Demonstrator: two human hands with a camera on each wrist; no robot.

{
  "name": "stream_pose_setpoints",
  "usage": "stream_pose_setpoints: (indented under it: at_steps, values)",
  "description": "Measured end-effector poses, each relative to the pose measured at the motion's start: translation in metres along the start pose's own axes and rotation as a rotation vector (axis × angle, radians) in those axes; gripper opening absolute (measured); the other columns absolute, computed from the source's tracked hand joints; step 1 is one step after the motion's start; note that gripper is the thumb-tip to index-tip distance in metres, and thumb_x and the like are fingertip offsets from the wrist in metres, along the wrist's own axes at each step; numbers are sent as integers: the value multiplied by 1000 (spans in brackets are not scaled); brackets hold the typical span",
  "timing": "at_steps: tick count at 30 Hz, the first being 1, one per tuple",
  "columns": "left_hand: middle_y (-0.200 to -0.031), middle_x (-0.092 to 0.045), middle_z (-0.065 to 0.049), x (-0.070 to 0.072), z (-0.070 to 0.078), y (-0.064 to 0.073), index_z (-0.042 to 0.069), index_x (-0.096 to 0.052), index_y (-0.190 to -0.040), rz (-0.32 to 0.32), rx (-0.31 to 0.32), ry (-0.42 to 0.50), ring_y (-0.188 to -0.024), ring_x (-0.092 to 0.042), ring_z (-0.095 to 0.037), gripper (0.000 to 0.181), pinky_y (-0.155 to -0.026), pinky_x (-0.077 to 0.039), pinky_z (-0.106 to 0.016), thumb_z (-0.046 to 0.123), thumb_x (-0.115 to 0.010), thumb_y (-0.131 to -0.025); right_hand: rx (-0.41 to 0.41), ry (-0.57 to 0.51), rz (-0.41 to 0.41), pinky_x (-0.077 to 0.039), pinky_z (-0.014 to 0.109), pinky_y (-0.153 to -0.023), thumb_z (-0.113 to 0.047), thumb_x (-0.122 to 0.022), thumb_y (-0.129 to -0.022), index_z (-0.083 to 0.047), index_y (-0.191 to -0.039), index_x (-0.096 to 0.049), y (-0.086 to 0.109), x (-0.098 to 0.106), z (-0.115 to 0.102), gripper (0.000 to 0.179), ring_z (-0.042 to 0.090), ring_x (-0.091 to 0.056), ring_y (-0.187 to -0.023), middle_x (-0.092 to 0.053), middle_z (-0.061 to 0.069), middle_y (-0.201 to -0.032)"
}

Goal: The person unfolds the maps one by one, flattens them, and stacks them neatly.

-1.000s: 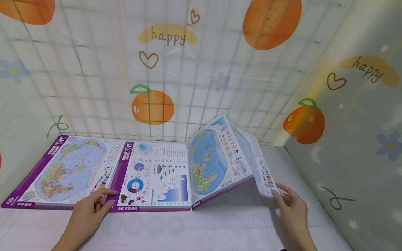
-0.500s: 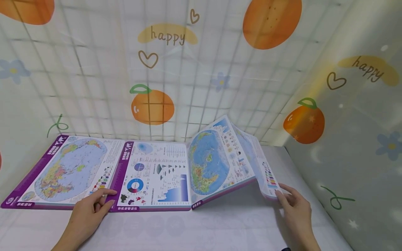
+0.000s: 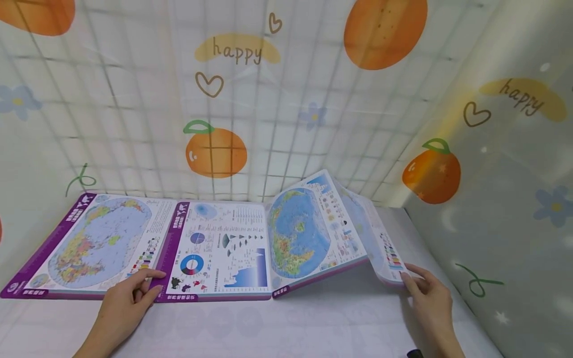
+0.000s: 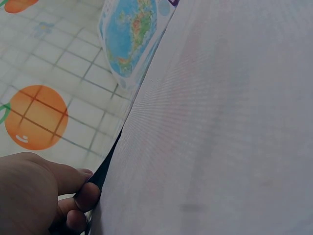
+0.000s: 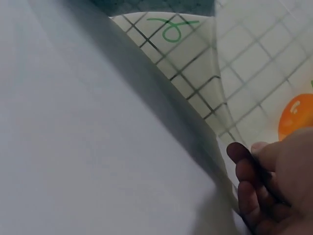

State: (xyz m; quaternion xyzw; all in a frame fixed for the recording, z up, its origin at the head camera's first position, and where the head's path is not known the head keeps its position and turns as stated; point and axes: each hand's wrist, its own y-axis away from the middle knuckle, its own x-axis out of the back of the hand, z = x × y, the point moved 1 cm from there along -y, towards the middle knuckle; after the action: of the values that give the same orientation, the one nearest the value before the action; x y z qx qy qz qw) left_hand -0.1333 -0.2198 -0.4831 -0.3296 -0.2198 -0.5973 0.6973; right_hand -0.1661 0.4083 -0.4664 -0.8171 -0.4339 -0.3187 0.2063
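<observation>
Map panels (image 3: 241, 219) run in a row along the white desk (image 3: 286, 328): two flat rectangles, then two tilted up in a fold, front edges raised. A sheer orange-printed curtain (image 3: 309, 149) stands just behind. The left hand (image 3: 123, 303) pinches the front edge where the flat panels meet; the right hand's (image 3: 431, 301) grip is closed on the end panel's rounded corner.

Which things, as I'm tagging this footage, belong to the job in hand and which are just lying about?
In the job:
left map panel
chart panel, pinched by left hand
raised blue-map panel
rightmost panel, pinched by right hand

Just surroundings:
white tabletop
orange-printed curtain
</observation>
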Motion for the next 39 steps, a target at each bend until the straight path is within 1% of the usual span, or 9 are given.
stream_pose_setpoints:
  at_steps: [4, 7, 10, 13, 22, 29, 34, 37, 39]
  values:
    - [-71, -46, 4, 0, 0, 0, 20, -74, -120, 0, 0, 2, -60, -41, -7, 22, -56, -34, -25, 13, -74, -99, -38, 1, 9, -36, 33, -88, -40, -57, -109, -19, -152, -57, -5, 1, 6, 47, 13, -61, -102, -73, 18, -130]
    - [-71, -46, 3, 0, 0, 0, 20, -74, -120, -1, 1, 6, -60, -42, -7, 22, -56, -34, -25, 13, -74, -99, -56, -2, 21, -41, 25, -77, -39, -57, -109, -18, -151, -57, -8, 3, 9, 47, 6, -63, -88, -73, 17, -129]
    - [-71, -46, 4, 0, 0, 0, 20, -74, -120, -1, 1, 7, -60, -42, -7, 22, -55, -34, -25, 14, -74, -99, -59, -29, 33, -45, 19, -65, -35, -57, -109, -15, -150, -57, -10, 6, 12, 46, 2, -65, -77, -76, 17, -122]
    - [-70, -46, 4, 0, 0, 0, 20, -75, -119, 3, -2, 6, -59, -41, -6, 22, -55, -34, -25, 13, -74, -99, -54, -50, 35, -46, 17, -62, -33, -57, -110, -12, -150, -57, -12, 8, 14, 46, 4, -68, -71, -78, 15, -113]
    - [-70, -46, 3, 1, 1, 0, 20, -74, -121, -13, 8, 2, -59, -42, -7, 22, -56, -34, -25, 15, -73, -100, -99, -151, 23, -56, 20, -64, -34, -56, -110, -11, -153, -53, -18, 12, 23, 49, 5, -68, -74, -74, 18, -122]
    - [-70, -46, 3, 1, 1, 1, 19, -74, -121, -16, 8, 1, -59, -42, -8, 22, -55, -34, -25, 15, -74, -100, -111, -188, 68, -55, 19, -63, -28, -58, -110, -9, -151, -57, -22, 18, 32, 45, 1, -67, -71, -75, -7, -95]
    - [-70, -46, 3, 1, 1, 0, 19, -74, -121, -24, 16, -3, -59, -42, -8, 22, -55, -34, -25, 15, -74, -100, -126, -180, 83, -54, 19, -61, -30, -57, -110, -10, -151, -57, -28, 24, 39, 46, -2, -65, -71, -73, -12, -90]
    - [-71, -47, 3, 1, 1, 0, 19, -74, -122, -29, 21, -3, -60, -42, -8, 22, -56, -35, -25, 15, -73, -100, -133, -169, 89, -54, 19, -62, -32, -57, -109, -11, -151, -57, -31, 28, 41, 47, -3, -65, -71, -75, -6, -96]
    - [-71, -47, 3, 1, 1, 1, 19, -74, -122, -29, 22, -3, -60, -42, -8, 22, -56, -35, -25, 15, -73, -100, -133, -157, 95, -54, 19, -61, -31, -56, -110, -10, -152, -56, -32, 29, 42, 47, -3, -65, -71, -77, 4, -105]
